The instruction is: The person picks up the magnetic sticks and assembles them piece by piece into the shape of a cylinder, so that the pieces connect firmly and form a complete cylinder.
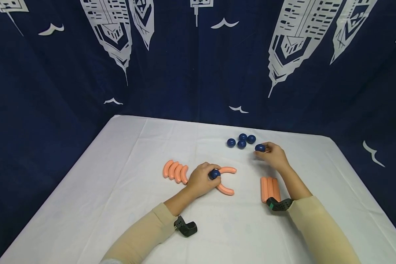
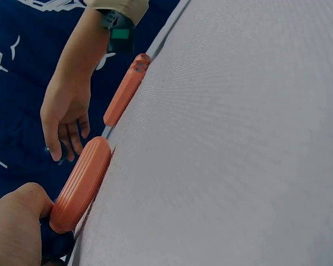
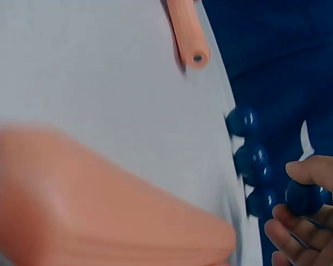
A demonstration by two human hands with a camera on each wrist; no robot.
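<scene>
My left hand (image 1: 202, 179) grips a dark blue ball (image 1: 214, 174) low over the white table, between the near ends of two curved orange pieces, an upper one (image 1: 228, 170) and a lower one (image 1: 226, 190). Whether that ball touches them is hidden by the fingers. Farther right, my right hand (image 1: 274, 156) pinches another blue ball (image 1: 260, 147) between thumb and fingers; the right wrist view shows this ball (image 3: 304, 197) held apart from the others. Just left of it, several loose blue balls (image 1: 241, 144) sit grouped at the back of the table.
Several curved orange pieces (image 1: 175, 171) lie side by side left of my left hand. Straight orange pieces (image 1: 270, 187) lie together beneath my right forearm, near the black wrist camera (image 1: 278, 204). A dark blue patterned cloth (image 1: 198, 80) hangs behind the white table (image 1: 217, 227).
</scene>
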